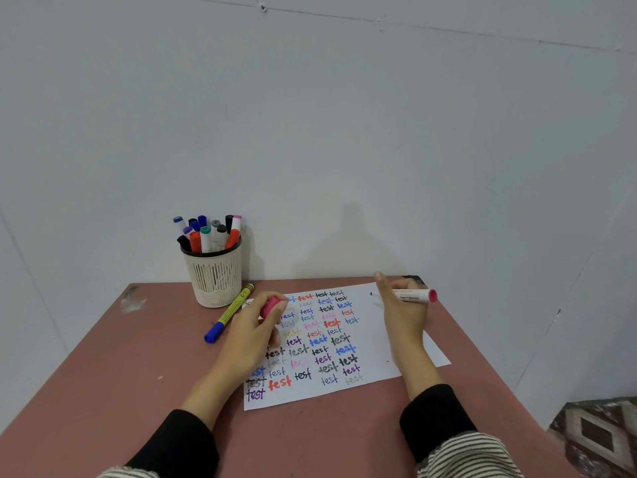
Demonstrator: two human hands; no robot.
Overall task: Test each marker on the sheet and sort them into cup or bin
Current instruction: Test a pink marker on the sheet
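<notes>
A white sheet [386, 343] covered with rows of the word "test" in many colours lies on the pink table [120, 381]. My right hand [401, 315] grips a white marker [413, 296] with a pink end, its tip over the sheet's upper right corner. My left hand [253, 334] rests on the sheet's left part and pinches the pink cap [270, 307]. A cream mesh cup [214, 276] holding several capped markers stands at the table's back left. No bin is in view.
A yellow marker with a blue cap [229, 313] lies on the table between the cup and my left hand. A grey wall rises right behind the table. Patterned floor [598, 439] shows past the table's right edge.
</notes>
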